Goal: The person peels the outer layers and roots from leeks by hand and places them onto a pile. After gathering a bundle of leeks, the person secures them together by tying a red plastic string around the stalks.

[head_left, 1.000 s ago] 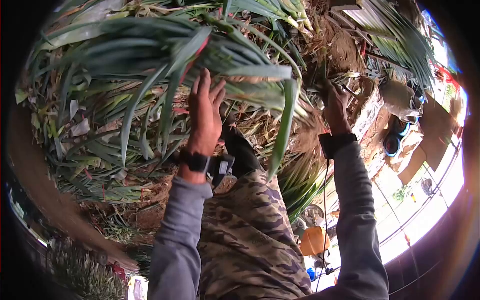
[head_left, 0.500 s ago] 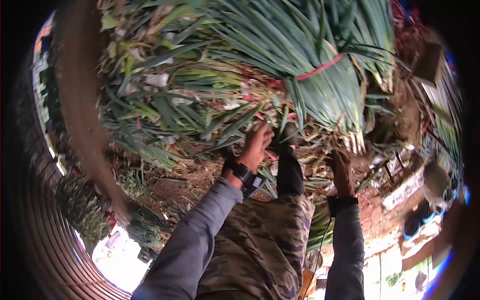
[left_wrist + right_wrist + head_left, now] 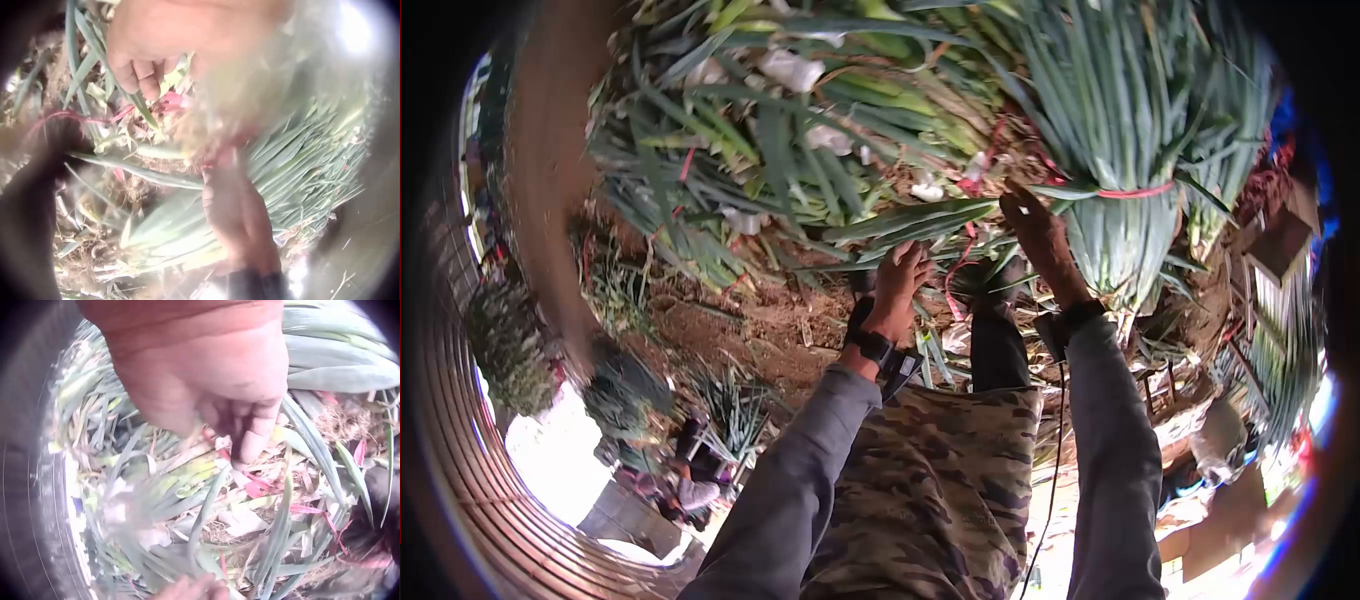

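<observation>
1. The head view shows both hands reaching up into a big pile of long green leaves (image 3: 800, 170). The left hand (image 3: 897, 285) touches some long leaves. The right hand (image 3: 1045, 240) is just beside a bundle (image 3: 1120, 240) tied with a red band (image 3: 1135, 191).
2. Only the left wrist view shows the left hand's fingers (image 3: 140, 72) up close. They are bent, and a leaf runs under them, near a red string (image 3: 81, 117). I cannot tell if they grip the leaf.
3. Only the right wrist view shows the right hand's fingers (image 3: 253, 434) up close. They bend down toward leaves and pink scraps (image 3: 256, 487). I cannot tell if they hold anything.
4. The pile lies on brown dirt (image 3: 750, 335). Camouflage trousers (image 3: 930, 480) are below the hands. A ridged wall (image 3: 490, 500) curves round on the left.
</observation>
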{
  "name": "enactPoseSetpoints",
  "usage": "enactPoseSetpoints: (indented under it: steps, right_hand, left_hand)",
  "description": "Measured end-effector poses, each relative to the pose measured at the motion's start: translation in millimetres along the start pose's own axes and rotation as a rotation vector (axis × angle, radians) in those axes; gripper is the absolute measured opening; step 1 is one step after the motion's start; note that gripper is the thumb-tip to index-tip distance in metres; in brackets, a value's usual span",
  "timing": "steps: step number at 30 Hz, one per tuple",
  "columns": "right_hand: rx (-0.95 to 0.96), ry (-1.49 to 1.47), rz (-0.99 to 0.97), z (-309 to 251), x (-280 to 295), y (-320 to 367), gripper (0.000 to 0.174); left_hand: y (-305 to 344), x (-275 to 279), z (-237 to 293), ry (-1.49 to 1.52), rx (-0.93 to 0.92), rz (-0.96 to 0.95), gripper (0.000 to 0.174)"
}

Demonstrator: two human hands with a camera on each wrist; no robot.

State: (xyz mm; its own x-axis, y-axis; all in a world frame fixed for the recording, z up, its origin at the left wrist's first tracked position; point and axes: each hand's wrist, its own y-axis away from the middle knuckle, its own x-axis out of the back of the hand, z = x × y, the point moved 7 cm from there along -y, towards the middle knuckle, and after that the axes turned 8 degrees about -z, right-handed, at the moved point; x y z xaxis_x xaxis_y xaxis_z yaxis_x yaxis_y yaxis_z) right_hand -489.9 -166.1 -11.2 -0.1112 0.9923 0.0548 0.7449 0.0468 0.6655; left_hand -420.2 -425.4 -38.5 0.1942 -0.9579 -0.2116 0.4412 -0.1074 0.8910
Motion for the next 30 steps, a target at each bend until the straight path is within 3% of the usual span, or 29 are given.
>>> enactPoseSetpoints:
  steps: [3,5,7,9,11,13,14,15,17,18,21,22,23,24,27,30]
  right_hand:
    - [0.244,0.171,-0.043,1.3,-40.6,-34.6,0.042]
    - [0.123,0.085,0.059,28.6,-39.0,-71.7,0.046]
    - [0.109,0.270,0.238,27.6,-25.1,-99.8,0.050]
    - [0.020,0.144,0.287,63.7,-14.9,-140.8,0.054]
    - [-0.093,-0.023,0.261,58.6,-26.3,-152.8,0.056]
    - [-0.049,0.056,0.482,92.3,-29.3,-177.9,0.056]
    - [-0.065,0.049,0.497,87.0,-33.2,-174.6,0.056]
    - [-0.182,0.267,0.576,53.5,-32.3,-159.3,0.038]
    - [-0.332,0.085,0.523,40.1,-32.9,-150.1,0.036]
    - [-0.250,-0.018,0.449,58.1,-30.2,-164.0,0.033]
    - [0.400,0.299,0.291,33.3,-30.2,-149.2,0.033]
    - [0.541,0.415,0.318,25.0,-35.0,-141.8,0.035]
    - [0.253,-0.017,0.213,51.9,-32.3,-146.3,0.036]
    - [-0.037,-0.466,0.237,50.8,-42.4,-131.8,0.037]
    - [0.033,-0.210,0.290,27.8,-45.1,-92.4,0.037]
    - [0.087,-0.238,0.277,1.1,-67.2,-48.0,0.038]
  left_hand:
    - [-5.7,34.7,16.2,0.067,-0.118,0.008,0.034]
    - [-15.0,72.7,12.2,0.150,-0.273,-0.119,0.033]
    - [0.5,80.1,39.2,0.278,-0.122,-0.005,0.031]
    - [2.5,105.0,45.6,0.316,-0.111,-0.022,0.029]
    - [6.5,126.7,41.9,0.365,-0.066,-0.005,0.025]
    - [14.5,139.2,40.9,0.383,-0.038,0.008,0.022]
    - [18.3,145.1,39.0,0.368,-0.028,0.057,0.019]
    - [18.2,151.3,33.0,0.372,-0.008,0.055,0.019]
    - [17.2,165.7,22.7,0.377,0.022,0.054,0.019]
    - [16.8,167.4,21.6,0.389,0.020,0.058,0.020]
    - [13.2,164.5,24.1,0.377,0.024,0.049,0.020]
    - [10.5,163.3,24.2,0.381,0.024,0.033,0.019]
    - [7.4,161.1,24.4,0.367,0.023,0.019,0.019]
    - [2.1,160.1,22.3,0.351,0.021,0.003,0.019]
    - [-0.6,146.7,25.1,0.334,0.010,-0.060,0.021]
    - [7.0,118.1,36.2,0.300,0.055,-0.087,0.023]
